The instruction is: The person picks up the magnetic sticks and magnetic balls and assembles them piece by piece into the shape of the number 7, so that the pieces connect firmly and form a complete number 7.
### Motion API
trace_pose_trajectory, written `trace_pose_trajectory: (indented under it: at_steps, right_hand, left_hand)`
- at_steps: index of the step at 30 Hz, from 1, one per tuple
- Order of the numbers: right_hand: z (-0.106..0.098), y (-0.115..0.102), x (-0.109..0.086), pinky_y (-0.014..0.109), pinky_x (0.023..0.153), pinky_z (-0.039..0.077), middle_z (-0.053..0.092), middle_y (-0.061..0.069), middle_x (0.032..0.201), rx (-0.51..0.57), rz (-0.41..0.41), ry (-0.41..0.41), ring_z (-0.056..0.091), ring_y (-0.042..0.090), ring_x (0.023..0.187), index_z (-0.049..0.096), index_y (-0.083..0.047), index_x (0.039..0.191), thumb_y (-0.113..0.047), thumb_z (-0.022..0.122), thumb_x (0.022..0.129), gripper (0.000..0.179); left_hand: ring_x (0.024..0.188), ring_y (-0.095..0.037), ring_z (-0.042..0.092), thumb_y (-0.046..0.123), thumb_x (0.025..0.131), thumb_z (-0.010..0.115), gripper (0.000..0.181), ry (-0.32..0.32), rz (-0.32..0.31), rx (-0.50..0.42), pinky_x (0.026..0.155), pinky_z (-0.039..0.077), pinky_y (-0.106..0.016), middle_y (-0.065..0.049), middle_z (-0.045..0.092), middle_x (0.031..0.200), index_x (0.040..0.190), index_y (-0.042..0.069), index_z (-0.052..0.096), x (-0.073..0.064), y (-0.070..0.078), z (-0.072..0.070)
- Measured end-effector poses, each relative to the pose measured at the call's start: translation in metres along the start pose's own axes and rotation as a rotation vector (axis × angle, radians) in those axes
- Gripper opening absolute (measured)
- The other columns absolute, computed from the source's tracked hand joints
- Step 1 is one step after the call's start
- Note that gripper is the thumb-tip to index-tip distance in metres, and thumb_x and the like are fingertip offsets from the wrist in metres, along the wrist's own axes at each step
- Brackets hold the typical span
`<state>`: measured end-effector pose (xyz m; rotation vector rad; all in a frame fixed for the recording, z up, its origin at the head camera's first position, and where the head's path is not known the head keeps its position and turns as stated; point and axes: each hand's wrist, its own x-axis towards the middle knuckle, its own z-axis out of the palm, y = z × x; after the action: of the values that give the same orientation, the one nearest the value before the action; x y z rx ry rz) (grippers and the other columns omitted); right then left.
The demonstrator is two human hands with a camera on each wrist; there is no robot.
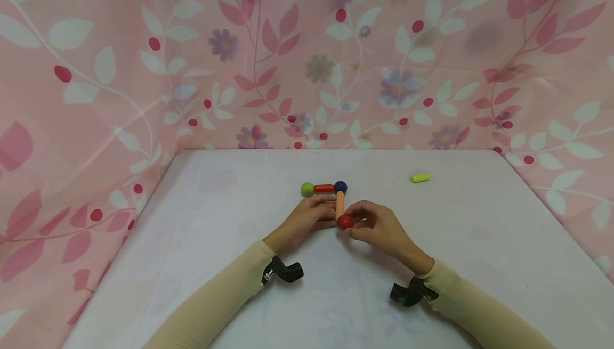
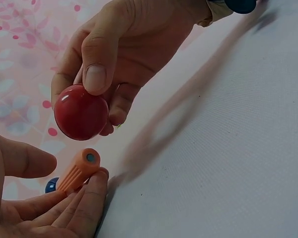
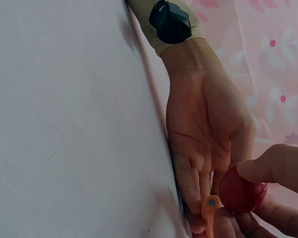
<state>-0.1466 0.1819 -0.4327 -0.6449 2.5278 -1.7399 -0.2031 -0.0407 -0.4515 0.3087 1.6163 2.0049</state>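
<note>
My right hand (image 1: 379,226) pinches a glossy red ball (image 2: 80,113) between thumb and fingers. In the left wrist view the ball hangs just off the near end of an orange ribbed rod (image 2: 75,171), whose end face shows a small grey disc. Beside that rod lies my left hand (image 1: 307,216), its fingers extended and touching the rod's side, the thumb held apart. At the rod's far end sits a dark blue ball (image 1: 340,186). A red rod (image 1: 324,188) runs left from the blue ball to a lime green ball (image 1: 307,189).
A short yellow-green rod (image 1: 420,178) lies by itself at the back right of the white-covered table (image 1: 479,221). Pink floral cloth (image 1: 288,88) hangs behind the table's back edge. Each wrist carries a black camera mount (image 1: 283,270).
</note>
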Motion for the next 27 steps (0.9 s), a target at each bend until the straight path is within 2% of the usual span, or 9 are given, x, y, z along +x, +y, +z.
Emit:
trace_pose_trajectory:
  at_steps: [16, 27]
  right_hand:
    - [0.009, 0.007, -0.002, 0.034, 0.082, 0.059, 0.072, 0.007, 0.106, -0.049, 0.003, -0.017, 0.070, 0.025, 0.094, 0.069, -0.001, 0.115, 0.001, 0.084, 0.084, 0.034]
    - [0.012, 0.012, -0.002, 0.034, 0.080, 0.060, 0.071, 0.007, 0.105, -0.068, -0.009, -0.005, 0.070, 0.025, 0.092, 0.069, -0.001, 0.114, -0.001, 0.086, 0.084, 0.034]
  left_hand:
    - [0.120, -0.026, 0.062, 0.006, 0.105, 0.059, 0.044, 0.022, -0.009, 0.014, 0.100, 0.053, -0.039, -0.015, 0.056, 0.146, 0.148, 0.000, 0.052, -0.001, -0.003, -0.001]
    - [0.116, -0.023, 0.063, 0.006, 0.104, 0.060, 0.044, 0.030, -0.002, 0.019, 0.099, 0.053, -0.039, -0.014, 0.056, 0.146, 0.147, -0.002, 0.053, 0.001, -0.002, 0.000]
